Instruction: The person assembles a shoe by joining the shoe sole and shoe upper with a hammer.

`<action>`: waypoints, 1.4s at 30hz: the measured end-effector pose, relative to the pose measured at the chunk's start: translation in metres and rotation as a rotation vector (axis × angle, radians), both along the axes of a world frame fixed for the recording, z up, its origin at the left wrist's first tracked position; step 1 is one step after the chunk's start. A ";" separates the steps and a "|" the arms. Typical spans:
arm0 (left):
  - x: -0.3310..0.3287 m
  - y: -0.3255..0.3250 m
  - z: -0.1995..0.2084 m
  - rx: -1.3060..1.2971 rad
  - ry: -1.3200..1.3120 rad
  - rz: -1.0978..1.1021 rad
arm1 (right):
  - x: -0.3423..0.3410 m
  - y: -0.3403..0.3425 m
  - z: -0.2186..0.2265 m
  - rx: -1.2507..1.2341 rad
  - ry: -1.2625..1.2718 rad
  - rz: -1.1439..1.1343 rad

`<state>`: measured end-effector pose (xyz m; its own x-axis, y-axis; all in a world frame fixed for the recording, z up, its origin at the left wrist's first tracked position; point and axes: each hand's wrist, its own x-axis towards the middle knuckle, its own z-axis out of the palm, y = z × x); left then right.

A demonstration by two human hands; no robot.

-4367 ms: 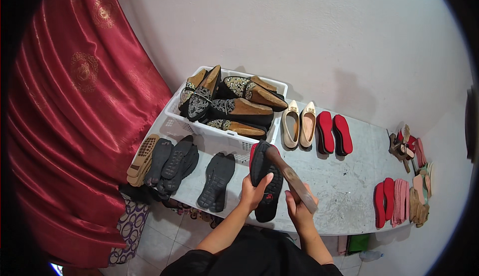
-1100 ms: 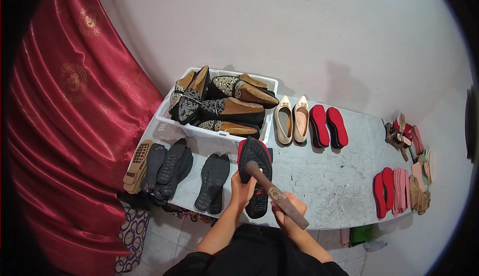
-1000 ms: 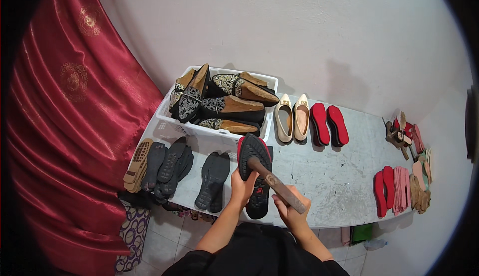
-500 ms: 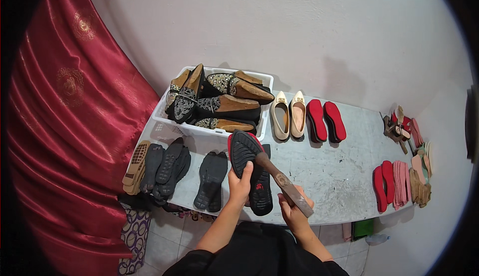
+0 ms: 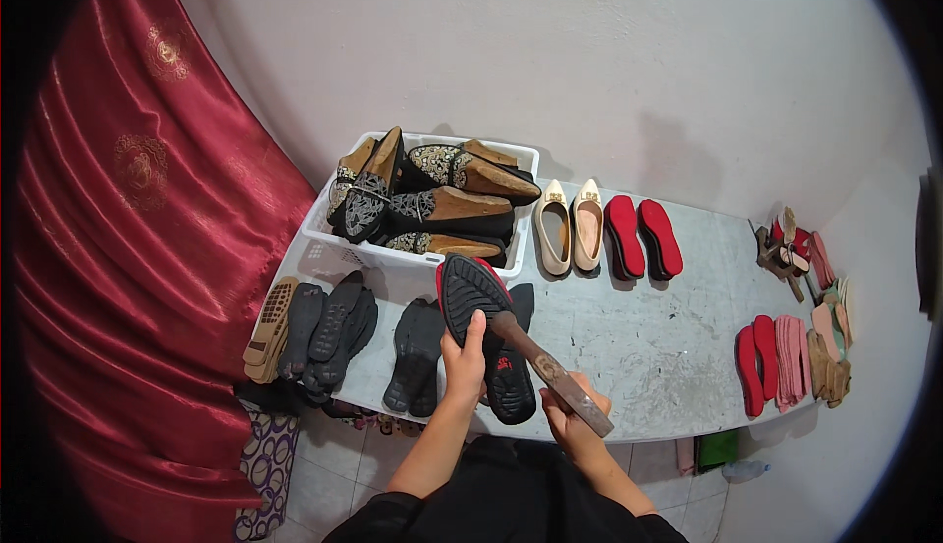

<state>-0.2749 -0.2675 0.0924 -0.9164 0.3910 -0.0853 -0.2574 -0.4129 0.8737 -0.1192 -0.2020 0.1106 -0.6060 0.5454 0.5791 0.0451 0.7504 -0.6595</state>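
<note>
My left hand (image 5: 466,361) is closed around a black ridged shoe sole (image 5: 470,293) with a red edge, its thumb lying over the ridged face. The sole is held up above the table, toe end toward the white basket. My right hand (image 5: 578,417) grips a worn brown hammer (image 5: 550,371). The hammer's rounded end overlaps the sole's lower right side in view; whether they touch, I cannot tell. Under the raised sole, a second black sole (image 5: 511,396) lies on the table, partly hidden by the hammer and my left hand.
A white basket (image 5: 312,227) holds several decorated black shoes on wooden lasts. Cream flats (image 5: 554,229) and red-topped soles (image 5: 623,239) stand right of it. Black soles (image 5: 339,332) lie left on the grey table (image 5: 648,347). Pink and red pieces (image 5: 791,361) are at the right end.
The sole in my left hand has shifted slightly left and turned a little. The hammer has moved slightly left and down with my right hand.
</note>
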 end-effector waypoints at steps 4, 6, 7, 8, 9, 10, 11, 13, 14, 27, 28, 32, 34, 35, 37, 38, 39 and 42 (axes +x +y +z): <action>-0.006 -0.002 0.000 -0.030 0.041 -0.002 | 0.001 -0.003 0.004 0.015 -0.042 0.023; -0.005 -0.002 0.002 0.041 0.026 0.047 | 0.003 -0.005 0.005 0.039 -0.033 0.019; -0.004 -0.002 0.003 0.041 0.023 0.045 | 0.003 -0.007 0.007 0.026 -0.050 0.003; -0.005 -0.003 0.004 0.034 0.005 0.058 | 0.004 -0.009 0.008 0.013 -0.068 -0.013; -0.008 -0.002 0.007 0.026 -0.007 0.070 | 0.004 -0.007 0.004 0.013 -0.065 -0.015; -0.009 -0.001 0.007 0.029 0.018 0.091 | 0.004 -0.004 -0.004 0.045 -0.062 -0.006; -0.008 -0.001 0.011 0.030 0.020 0.088 | 0.004 -0.003 -0.009 0.078 -0.059 0.003; -0.004 -0.003 0.019 0.147 -0.081 0.099 | 0.006 -0.008 -0.005 0.054 -0.020 0.001; -0.007 -0.002 0.018 0.147 -0.082 0.098 | 0.007 -0.009 -0.003 0.031 0.019 0.000; -0.022 -0.002 0.025 0.227 -0.105 0.202 | 0.010 -0.010 -0.003 0.012 -0.038 0.068; -0.020 -0.003 0.029 0.260 -0.172 0.198 | 0.011 -0.010 -0.002 -0.024 -0.062 0.056; -0.028 -0.006 0.025 0.214 -0.048 0.225 | 0.008 -0.006 0.001 0.016 -0.146 0.036; -0.026 -0.008 0.031 0.296 -0.101 0.185 | 0.013 -0.003 -0.004 0.034 -0.098 0.057; -0.028 -0.007 0.032 0.296 -0.103 0.185 | 0.015 -0.003 -0.005 0.051 -0.049 0.078; -0.033 -0.007 0.032 0.263 -0.113 0.247 | 0.015 -0.004 -0.005 0.037 -0.089 0.066; -0.032 -0.009 0.033 0.262 -0.113 0.251 | 0.015 -0.004 -0.005 0.024 -0.129 0.049; -0.032 -0.010 0.034 0.280 -0.100 0.246 | 0.017 -0.004 -0.008 0.024 -0.129 0.050; -0.036 -0.010 0.037 0.312 -0.110 0.250 | 0.024 -0.004 -0.013 0.035 -0.089 0.057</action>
